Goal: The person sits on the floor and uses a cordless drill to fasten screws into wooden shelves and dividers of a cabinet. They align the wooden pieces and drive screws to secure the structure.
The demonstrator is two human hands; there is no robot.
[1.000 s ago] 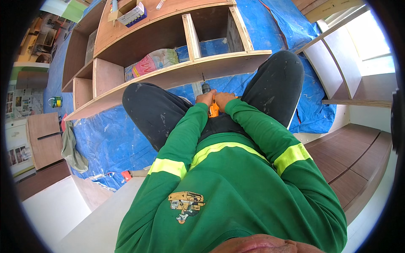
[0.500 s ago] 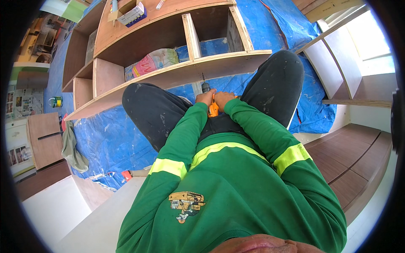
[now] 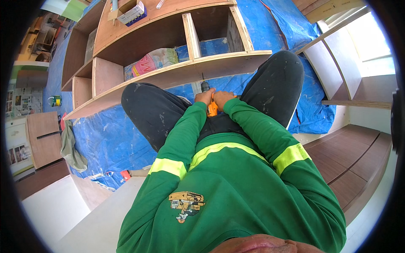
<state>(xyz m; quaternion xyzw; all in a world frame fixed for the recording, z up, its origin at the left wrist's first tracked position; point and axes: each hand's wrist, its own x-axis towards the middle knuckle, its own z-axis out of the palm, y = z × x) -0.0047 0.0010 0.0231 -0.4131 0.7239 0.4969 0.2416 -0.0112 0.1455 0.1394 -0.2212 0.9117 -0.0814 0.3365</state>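
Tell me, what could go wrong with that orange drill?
The thin bit points at the wooden panel and might slip or snap. Knees are on both sides of the drill, so a slip could hurt one. The open box sits near the edge of a board, so shaking might tip it off.

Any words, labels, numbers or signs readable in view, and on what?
Wording isn't copied here, only its place.
Sack: large letters, partly hidden.
Shirt print: small letters on a machine picture.
Box: print too small to read.
Can: any label too small.
Papers, far left: too small.
Drill: none readable.
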